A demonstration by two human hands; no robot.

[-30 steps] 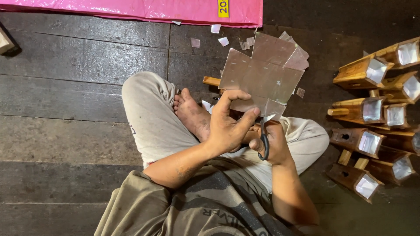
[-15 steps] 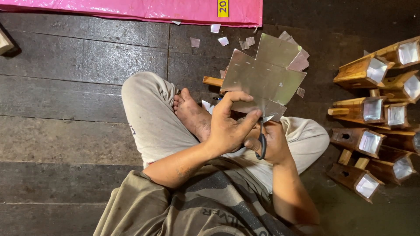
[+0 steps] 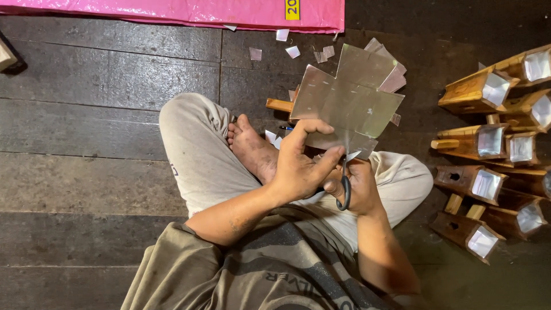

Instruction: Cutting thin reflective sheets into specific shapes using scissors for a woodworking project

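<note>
My left hand [image 3: 301, 163] grips the lower edge of a shiny silver sheet [image 3: 350, 97] cut into a cross-like shape, held up over my lap. My right hand [image 3: 359, 186] is closed on black-handled scissors [image 3: 345, 186], whose blades reach up into the sheet's bottom edge near my left thumb. I sit cross-legged on the floor, one bare foot [image 3: 249, 146] showing beside my left hand. The scissor blades are mostly hidden by the sheet and my fingers.
Several wooden boxes with silver-lined openings [image 3: 488, 143] lie stacked at the right. Small silver offcuts [image 3: 293, 51] are scattered on the dark plank floor [image 3: 86, 115]. A pink sheet [image 3: 172, 11] runs along the top edge. A wooden piece [image 3: 279, 105] lies behind the sheet.
The silver sheet has rotated a little and tilted between the frames while both hands stayed in place over my lap.
</note>
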